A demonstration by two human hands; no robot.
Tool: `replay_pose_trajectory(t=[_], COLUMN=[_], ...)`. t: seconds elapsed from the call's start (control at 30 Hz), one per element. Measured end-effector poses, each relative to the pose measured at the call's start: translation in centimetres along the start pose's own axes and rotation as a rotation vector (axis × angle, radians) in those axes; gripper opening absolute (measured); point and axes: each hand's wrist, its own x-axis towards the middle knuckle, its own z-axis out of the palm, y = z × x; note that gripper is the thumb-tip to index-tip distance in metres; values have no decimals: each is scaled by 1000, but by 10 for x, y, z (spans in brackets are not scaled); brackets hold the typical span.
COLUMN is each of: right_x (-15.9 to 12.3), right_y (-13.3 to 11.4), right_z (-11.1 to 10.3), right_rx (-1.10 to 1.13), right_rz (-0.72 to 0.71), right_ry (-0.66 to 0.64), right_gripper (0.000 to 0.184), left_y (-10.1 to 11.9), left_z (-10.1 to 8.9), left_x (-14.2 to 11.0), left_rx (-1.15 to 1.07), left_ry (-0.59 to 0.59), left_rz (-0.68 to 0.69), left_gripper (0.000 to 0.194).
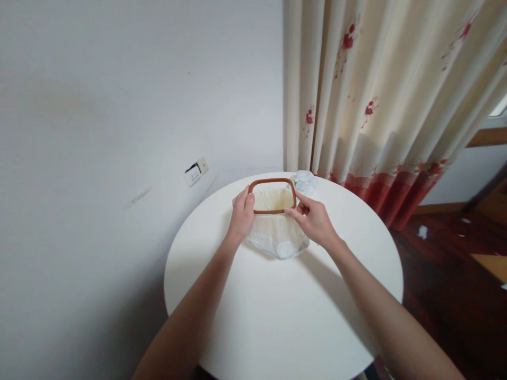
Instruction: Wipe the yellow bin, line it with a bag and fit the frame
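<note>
A small bin lined with a clear plastic bag (279, 235) stands on the white round table (253, 316). Around its mouth sits a brown rim ring (269, 212), rectangular with rounded corners. The bag's edge hangs down outside, below the ring. My left hand (241, 215) is closed round the left side of the ring, thumb toward me. On the right side, my right hand (315, 217) pinches the ring at its near right corner between thumb and fingers. Part of the bin's body is hidden by the bag.
A crumpled pale plastic bag (304, 182) lies at the table's far edge, behind my right hand. A wall socket (193, 175) is on the wall at left. Flowered curtains (368, 95) hang behind the table. White scraps (422, 231) lie on the dark floor.
</note>
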Motion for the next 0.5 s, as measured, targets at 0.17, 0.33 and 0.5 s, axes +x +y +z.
replay_pose_trajectory(t=[0.17, 0.33, 0.5], right_x=[1, 5, 6], right_y=[5, 18, 33], right_z=[-6, 2, 20], right_rx=[-77, -34, 117], right_rz=[53, 49, -85], right_ry=[-8, 170, 91], right_gripper=[54, 54, 58], left_y=[-3, -8, -7], left_z=[-2, -1, 1], left_x=[-1, -6, -9], left_rx=[29, -89, -146], left_ry=[-103, -113, -80], left_rz=[-33, -154, -176], left_gripper=[48, 50, 57])
